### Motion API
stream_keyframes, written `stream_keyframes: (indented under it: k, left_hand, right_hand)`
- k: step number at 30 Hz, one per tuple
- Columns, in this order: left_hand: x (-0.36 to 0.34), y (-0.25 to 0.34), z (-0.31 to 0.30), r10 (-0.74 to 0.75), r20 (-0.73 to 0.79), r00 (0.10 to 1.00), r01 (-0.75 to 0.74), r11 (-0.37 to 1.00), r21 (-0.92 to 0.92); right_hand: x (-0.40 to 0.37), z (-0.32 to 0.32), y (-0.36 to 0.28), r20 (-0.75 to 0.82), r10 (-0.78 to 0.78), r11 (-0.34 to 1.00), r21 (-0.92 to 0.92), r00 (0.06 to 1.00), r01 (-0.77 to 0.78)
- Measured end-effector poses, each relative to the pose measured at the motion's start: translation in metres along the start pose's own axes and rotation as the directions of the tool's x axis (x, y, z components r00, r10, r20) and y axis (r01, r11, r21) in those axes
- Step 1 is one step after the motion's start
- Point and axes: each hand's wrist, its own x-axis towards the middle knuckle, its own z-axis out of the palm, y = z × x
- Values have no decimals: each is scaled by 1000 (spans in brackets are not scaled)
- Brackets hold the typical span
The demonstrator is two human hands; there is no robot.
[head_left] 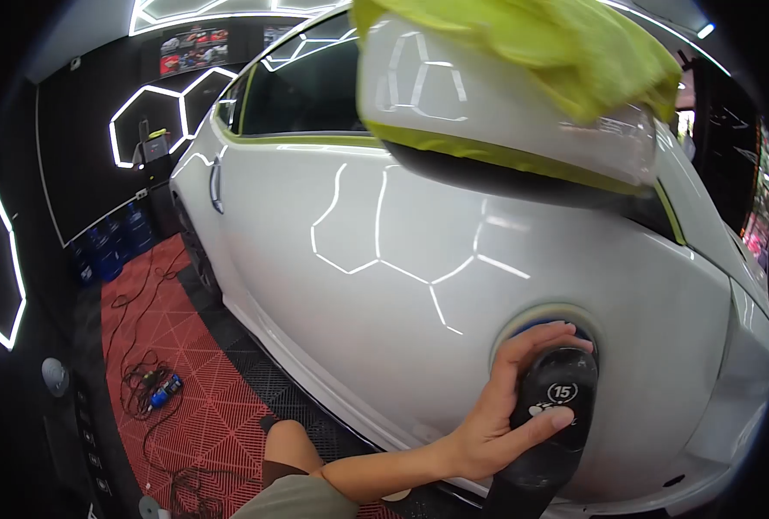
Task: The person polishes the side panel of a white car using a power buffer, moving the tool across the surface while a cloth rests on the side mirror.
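My left hand (523, 406) is wrapped over the head of a black polisher (560, 381) marked "15". Its thumb lies across the near side, and the fingers curl over the far side. The round pad (566, 313) rests against the lower part of a white car door (384, 346). From the head, the polisher's body runs down out of the bottom of the view. My right hand is out of view. Above the polisher juts the side mirror (488, 95), with yellow-green tape (488, 156) along its lower edge and a yellow-green cloth (566, 48) draped over it.
On the red floor tiles (185, 337) lie loose cables and a blue-and-black object (166, 391). Large blue water bottles (116, 242) stand by the dark wall. The door handle (217, 186) is farther left. My bent knee (291, 445) is beside the car's sill.
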Motion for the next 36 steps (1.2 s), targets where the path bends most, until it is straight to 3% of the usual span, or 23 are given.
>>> stream_keyframes:
  k: [2,3,4,5,6,8,9,11,12,17,24,26,28,32,33,36]
  left_hand:
    - [-13,6,-27,-80,-126,989,60,985,-159]
    - [-14,6,-48,-67,-85,994,57,992,-112]
    - [-13,11,-63,-59,-109,992,49,995,-92]
    - [-13,14,-76,-101,-129,986,78,982,-172]
    - [-12,18,-89,-143,-140,980,104,961,-257]
    - [-11,23,-117,-141,-187,972,90,963,-256]
    - [-12,25,-132,-153,-200,968,91,953,-290]
    - [-16,26,-159,-151,-228,962,65,936,-345]
    - [-18,26,-175,-147,-227,963,61,935,-349]
    - [-21,37,-249,-86,-264,961,-9,941,-339]
    - [-25,48,-350,57,-289,956,-141,950,-278]
    - [-28,55,-377,86,-306,948,-165,956,-241]
    - [-30,60,-402,108,-356,928,-218,933,-288]
    - [-42,62,-464,182,-364,913,-250,957,-147]
    - [-46,63,-477,182,-409,894,-255,958,-133]
    - [-59,63,-514,184,-441,879,-262,958,-121]
  right_hand:
    - [-1,-9,-32,-100,-5,967,251,995,30]
    - [12,-2,-36,-97,-31,973,226,995,53]
    - [29,14,-35,-244,-304,835,397,921,381]
    - [35,19,-46,-419,-495,570,504,761,649]
    - [41,18,-53,-406,-508,573,500,760,650]
    - [52,13,-77,-138,-430,736,518,892,435]
    - [58,20,-85,-141,-428,738,516,893,435]
    - [73,36,-104,-468,-537,542,446,702,712]
    - [85,42,-115,-471,-535,545,442,701,713]
    - [127,62,-191,-495,-715,455,207,494,866]
    - [96,22,-332,-588,-657,264,406,471,875]
    - [108,25,-359,-475,-743,213,501,472,839]
    - [115,27,-386,-477,-743,206,503,469,839]
    - [128,37,-436,-471,-771,190,472,428,861]
    - [130,39,-445,-411,-773,223,538,484,813]
    - [128,42,-472,-382,-771,262,540,510,800]
